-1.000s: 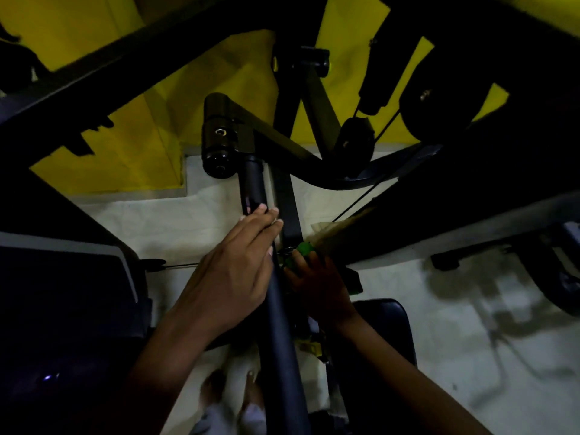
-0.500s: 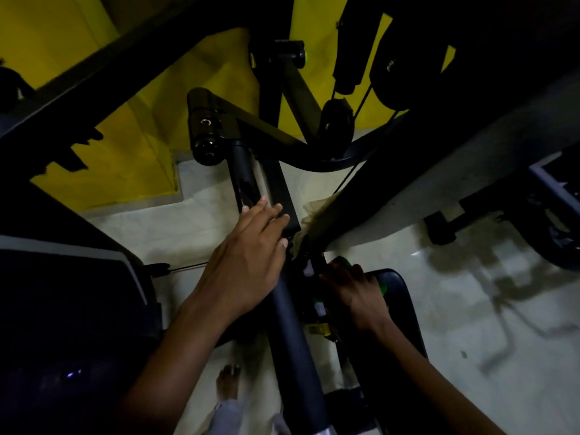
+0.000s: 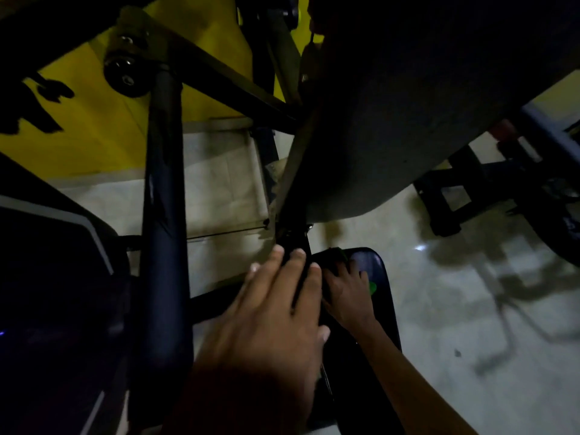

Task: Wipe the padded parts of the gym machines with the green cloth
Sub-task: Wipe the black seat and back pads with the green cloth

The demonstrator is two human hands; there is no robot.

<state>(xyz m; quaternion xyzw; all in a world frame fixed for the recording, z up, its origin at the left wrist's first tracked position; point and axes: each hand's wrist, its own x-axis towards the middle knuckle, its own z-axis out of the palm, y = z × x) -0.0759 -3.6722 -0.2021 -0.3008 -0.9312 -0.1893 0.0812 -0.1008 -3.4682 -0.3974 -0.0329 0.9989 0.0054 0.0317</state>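
Observation:
A small black padded seat [image 3: 381,296] lies low at the centre right. On it my right hand [image 3: 345,293] presses the green cloth [image 3: 372,287]; only a small green edge shows past my fingers. Whether the fingers curl round the cloth is hidden. My left hand [image 3: 276,309] is in mid-air with straight fingers, just left of the right hand, over the dark frame bar beside the seat. It holds nothing. A long black padded roller [image 3: 163,215] runs down the left centre.
A large dark grey padded part [image 3: 408,120] of the machine hangs over the upper right. A black pad [image 3: 47,262] with a grey stripe fills the left edge. Yellow wall lies behind, pale tiled floor below, another machine's frame [image 3: 518,183] at the right.
My left hand has left the padded roller and swung right, toward the seat. My right hand with the cloth has moved from the frame joint onto the seat pad. The camera has tilted down.

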